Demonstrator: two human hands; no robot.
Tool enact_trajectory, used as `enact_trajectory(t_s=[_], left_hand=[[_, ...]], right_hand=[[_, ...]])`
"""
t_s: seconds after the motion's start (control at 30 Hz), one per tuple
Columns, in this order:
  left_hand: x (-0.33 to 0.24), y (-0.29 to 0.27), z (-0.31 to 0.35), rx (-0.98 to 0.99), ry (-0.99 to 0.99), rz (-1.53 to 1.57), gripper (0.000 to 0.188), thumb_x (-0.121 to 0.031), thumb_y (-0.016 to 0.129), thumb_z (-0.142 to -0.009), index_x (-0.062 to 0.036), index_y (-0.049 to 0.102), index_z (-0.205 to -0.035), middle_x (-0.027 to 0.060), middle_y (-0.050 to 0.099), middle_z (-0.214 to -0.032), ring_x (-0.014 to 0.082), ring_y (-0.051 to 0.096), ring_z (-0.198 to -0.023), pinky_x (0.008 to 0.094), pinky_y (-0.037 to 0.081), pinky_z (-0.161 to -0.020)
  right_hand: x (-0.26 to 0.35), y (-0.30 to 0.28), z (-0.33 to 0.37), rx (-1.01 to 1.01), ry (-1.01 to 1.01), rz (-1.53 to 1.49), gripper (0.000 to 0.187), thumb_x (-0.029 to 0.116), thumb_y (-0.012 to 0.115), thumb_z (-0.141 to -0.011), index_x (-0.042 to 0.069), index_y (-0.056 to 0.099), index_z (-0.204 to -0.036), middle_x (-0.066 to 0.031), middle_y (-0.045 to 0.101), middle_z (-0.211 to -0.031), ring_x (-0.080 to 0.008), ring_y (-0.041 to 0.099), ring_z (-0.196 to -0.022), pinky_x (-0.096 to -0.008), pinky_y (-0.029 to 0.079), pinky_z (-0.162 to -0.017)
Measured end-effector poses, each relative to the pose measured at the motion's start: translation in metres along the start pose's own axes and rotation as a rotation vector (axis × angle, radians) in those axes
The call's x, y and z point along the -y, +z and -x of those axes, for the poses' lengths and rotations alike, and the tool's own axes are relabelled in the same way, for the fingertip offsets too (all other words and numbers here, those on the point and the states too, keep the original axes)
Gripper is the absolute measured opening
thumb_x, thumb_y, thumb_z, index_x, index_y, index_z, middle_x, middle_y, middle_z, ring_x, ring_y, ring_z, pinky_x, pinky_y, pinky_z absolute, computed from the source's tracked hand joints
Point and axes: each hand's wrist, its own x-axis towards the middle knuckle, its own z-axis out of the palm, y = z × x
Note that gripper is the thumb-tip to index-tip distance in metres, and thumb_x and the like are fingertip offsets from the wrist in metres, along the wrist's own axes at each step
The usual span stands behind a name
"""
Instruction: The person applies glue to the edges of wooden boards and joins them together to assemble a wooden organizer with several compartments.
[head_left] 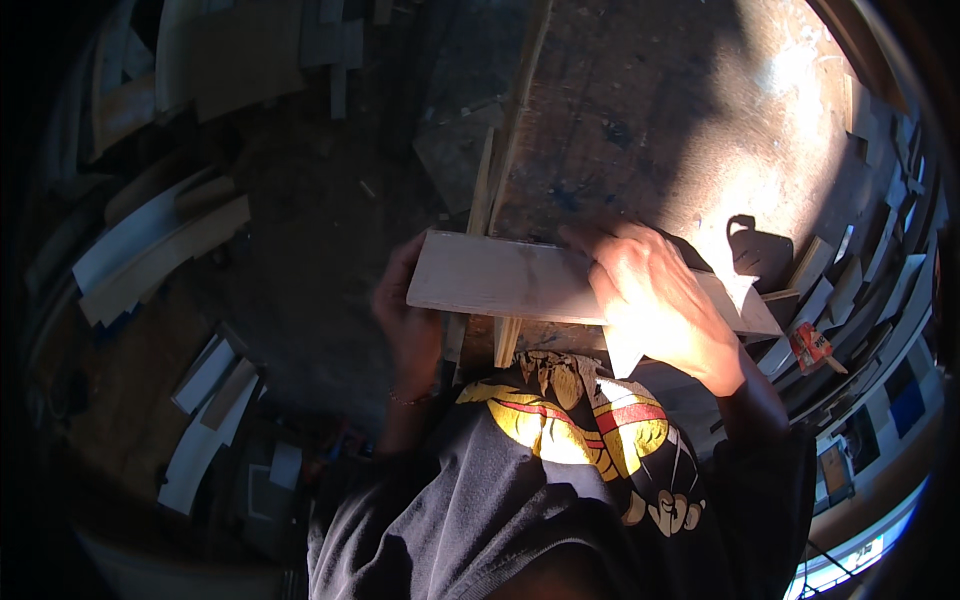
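Note:
A flat, pale wooden board (500, 275) lies crosswise in front of my body, above the near edge of the workbench (620, 130). My left hand (405, 310), in shadow, grips the board's left end; part of its fingers is hidden behind it. My right hand (660, 300), strongly sunlit, is closed over the right part of the board, fingers bent at its far edge. A bright, pointed pale piece (625, 352) sticks out below this hand; glare hides what it is. The board's right end (750, 308) shows past the wrist.
Narrow wooden strips (482, 180) run along the bench's left side. Stacked boards (165, 245) lie at the left, and many offcuts (850, 270) crowd the right. A small red packet (812, 345) rests among them. A dark shadow (757, 245) falls on the bench.

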Motion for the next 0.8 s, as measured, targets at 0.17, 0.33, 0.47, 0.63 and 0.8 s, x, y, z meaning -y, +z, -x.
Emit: enact_trajectory(t_s=[0.17, 0.33, 0.47, 0.63, 0.8], left_hand=[[-0.005, 0.001, -0.002, -0.007, -0.066, 0.103, 0.026, -0.007, 0.052, -0.088, 0.0063, 0.057, -0.11, 0.01, 0.062, -0.1, 0.0135, 0.059, -0.091, 0.0257, 0.046, -0.081], [-0.006, -0.002, 0.001, 0.004, -0.032, 0.059, 0.029, -0.011, 0.057, -0.086, 0.0048, 0.057, -0.111, 0.01, 0.063, -0.101, 0.0132, 0.06, -0.091, 0.0256, 0.047, -0.08], [-0.007, -0.003, 0.001, 0.008, -0.036, 0.076, 0.031, -0.012, 0.059, -0.085, 0.0041, 0.057, -0.111, 0.01, 0.063, -0.101, 0.0129, 0.06, -0.09, 0.0257, 0.048, -0.079], [-0.009, -0.002, 0.001, 0.007, -0.033, 0.079, 0.031, -0.01, 0.06, -0.084, 0.0042, 0.057, -0.111, 0.0096, 0.063, -0.101, 0.0125, 0.06, -0.09, 0.0254, 0.048, -0.079], [-0.012, -0.001, 0.003, 0.01, -0.029, 0.056, 0.031, -0.009, 0.061, -0.083, 0.0046, 0.057, -0.11, 0.0098, 0.063, -0.1, 0.0125, 0.06, -0.089, 0.0251, 0.048, -0.078]], right_hand=[[0.009, -0.001, 0.008, -0.059, 0.046, -0.03, 0.032, 0.007, 0.049, -0.07, -0.007, 0.062, -0.096, -0.0187, 0.057, -0.088, -0.0304, 0.053, -0.087, -0.0381, 0.041, -0.077], [0.013, 0.001, 0.008, -0.139, -0.05, 0.049, 0.024, 0.006, 0.049, -0.071, -0.005, 0.062, -0.088, -0.019, 0.055, -0.087, -0.0307, 0.053, -0.087, -0.0398, 0.039, -0.078], [0.013, 0.002, 0.008, -0.159, -0.074, 0.084, 0.019, 0.006, 0.049, -0.071, -0.004, 0.062, -0.082, -0.0193, 0.054, -0.087, -0.0309, 0.053, -0.088, -0.0411, 0.038, -0.078], [0.017, 0.008, 0.0, -0.149, -0.084, 0.103, 0.019, 0.012, 0.051, -0.069, -0.002, 0.063, -0.075, -0.0177, 0.054, -0.086, -0.0288, 0.051, -0.089, -0.0402, 0.032, -0.08], [0.021, 0.012, -0.003, -0.202, -0.141, 0.095, 0.018, 0.013, 0.056, -0.065, -0.002, 0.063, -0.07, -0.018, 0.056, -0.083, -0.0293, 0.051, -0.088, -0.0416, 0.033, -0.08]])
